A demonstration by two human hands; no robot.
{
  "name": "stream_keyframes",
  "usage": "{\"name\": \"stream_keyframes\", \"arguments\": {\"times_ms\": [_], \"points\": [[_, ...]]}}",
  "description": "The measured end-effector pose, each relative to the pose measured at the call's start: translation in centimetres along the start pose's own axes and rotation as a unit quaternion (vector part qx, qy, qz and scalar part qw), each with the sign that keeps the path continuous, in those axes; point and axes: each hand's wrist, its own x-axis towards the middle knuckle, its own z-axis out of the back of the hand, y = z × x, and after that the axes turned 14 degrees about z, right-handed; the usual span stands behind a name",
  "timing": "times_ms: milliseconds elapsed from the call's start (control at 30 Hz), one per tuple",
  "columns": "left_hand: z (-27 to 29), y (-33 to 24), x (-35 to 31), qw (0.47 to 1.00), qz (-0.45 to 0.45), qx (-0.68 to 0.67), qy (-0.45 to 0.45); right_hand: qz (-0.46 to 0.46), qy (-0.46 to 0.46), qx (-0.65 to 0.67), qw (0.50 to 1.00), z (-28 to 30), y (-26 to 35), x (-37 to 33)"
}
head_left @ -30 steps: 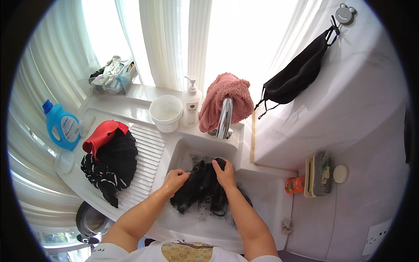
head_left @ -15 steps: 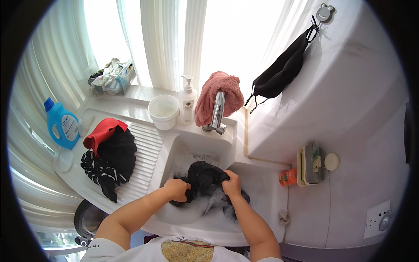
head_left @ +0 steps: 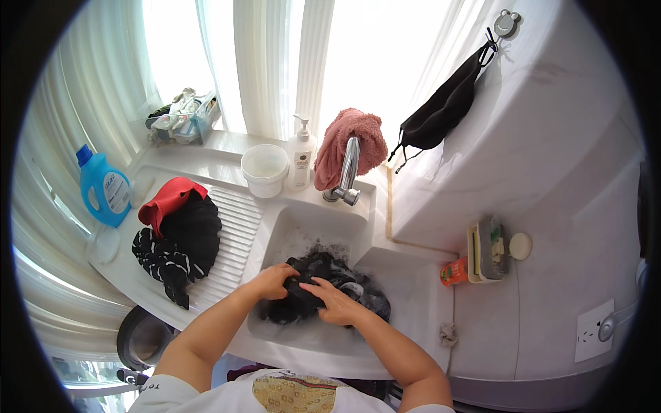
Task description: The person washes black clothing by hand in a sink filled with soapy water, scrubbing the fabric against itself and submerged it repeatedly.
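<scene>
1. Where our two hands come close together, a black garment lies bunched beneath and just beyond our fingers, in the soapy water of the white sink.
2. Our left hand rests on the garment's near left part, fingers partly bent; its underside is hidden, so we cannot tell whether it grips a fold.
3. Our right hand lies just beside it, fingers fairly straight and reaching leftward over the cloth; we cannot tell whether any fabric is pinched below.
4. As for what is done, we see the garment soaked, with pale foam over the part just right of our right hand.
5. As for what is left, we judge this piece to be partway through: it is sudsy and bunched, and no stream shows under the tap, which stands beyond our hands with a pink cloth draped about it.
6. Well to the left of our left hand, on the ribbed board, sit a red item, a black cloth and a black-and-white patterned cloth, heaped together. We cannot tell whether these have been wetted.
7. Farther left of our hands stands a blue bottle; beyond them, a white tub and a pump bottle.
</scene>
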Motion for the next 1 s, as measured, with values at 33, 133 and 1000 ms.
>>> {"name": "stream_keyframes", "arguments": {"times_ms": [33,133,1000], "points": [[-0.3,-0.3,-0.3,0.999,0.002,0.048,0.009,-0.077,0.071,0.017,0.994,0.3,-0.8,-0.2],[-0.2,-1.1,-1.7,0.994,-0.01,0.098,0.046,-0.198,0.13,-0.012,0.971,1.9,-4.1,-2.0],[1.6,-0.8,7.3,0.874,0.127,-0.31,-0.353,-0.234,-0.454,0.206,0.834,2.4,-11.8,5.8]]}}
